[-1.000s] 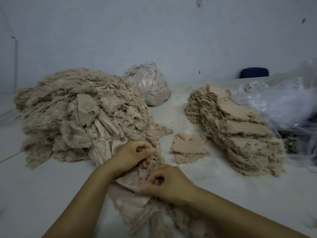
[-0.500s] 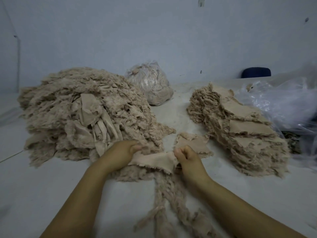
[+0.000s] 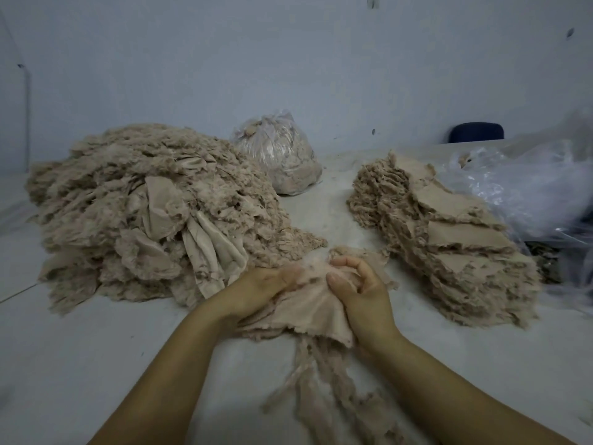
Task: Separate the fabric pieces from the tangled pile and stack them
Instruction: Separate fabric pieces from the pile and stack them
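**Piece gripped at both ends, mid-separation**

My left hand (image 3: 256, 289) and right hand (image 3: 361, 289), lower centre of frame, are both closed on one frayed beige fabric piece (image 3: 313, 311), pinched w/ thumbs so I can spread it and shed the trailing threads below. Big tangled beige pile (image 3: 141, 207) at centre left is the source. Leaning stack of flat beige pieces (image 3: 449, 239) at centre right, near, is the likely drop point.

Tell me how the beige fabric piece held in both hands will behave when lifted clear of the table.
The fabric piece will probably flop: it sags and creases between the left hand and right hand. Its frayed edges likely snag, since tangled strands trail below it. It looks thin, so probably light.
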A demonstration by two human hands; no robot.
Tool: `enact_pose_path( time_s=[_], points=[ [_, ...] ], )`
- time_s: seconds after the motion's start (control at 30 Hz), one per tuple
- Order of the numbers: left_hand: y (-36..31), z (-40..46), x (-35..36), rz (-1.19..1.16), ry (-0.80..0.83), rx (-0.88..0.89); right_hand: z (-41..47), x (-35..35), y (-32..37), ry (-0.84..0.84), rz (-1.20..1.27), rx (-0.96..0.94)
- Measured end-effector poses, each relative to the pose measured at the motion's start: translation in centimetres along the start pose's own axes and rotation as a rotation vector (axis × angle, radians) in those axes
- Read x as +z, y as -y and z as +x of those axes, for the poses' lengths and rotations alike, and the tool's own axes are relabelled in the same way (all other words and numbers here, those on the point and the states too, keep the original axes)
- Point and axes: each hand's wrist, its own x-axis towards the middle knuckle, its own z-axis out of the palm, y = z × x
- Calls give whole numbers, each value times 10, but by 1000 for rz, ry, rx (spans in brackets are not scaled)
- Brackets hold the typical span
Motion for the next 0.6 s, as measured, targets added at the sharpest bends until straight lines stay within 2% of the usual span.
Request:
enact_pose_path(
  time_s=[0.07, 0.13, 0.2, 0.27, 0.33, 0.43, 0.6],
  points=[
    [-4, -3, 5, 58, 111, 77, 1, -2, 1, 65, 76, 76],
    [-4, -4, 9, 68, 142, 102, 2, -9, 5, 253, 98, 162],
    [-5, -5, 13, 13, 171, 123, 3, -13, 10, 474, -27, 188],
    [-10, -7, 17, -28, 245, 154, 6, -13, 9, 523, -90, 172],
    [-10, -9, 16, -67, 266, 154, 10, -11, 5, 418, -11, 146],
    [-4, -10, 4, -76, 238, 90, 14, -7, -2, 176, 177, 116],
    [2, -9, -9, 5, 301, 123, 17, -4, -6, -49, 116, 31]
  ],
)
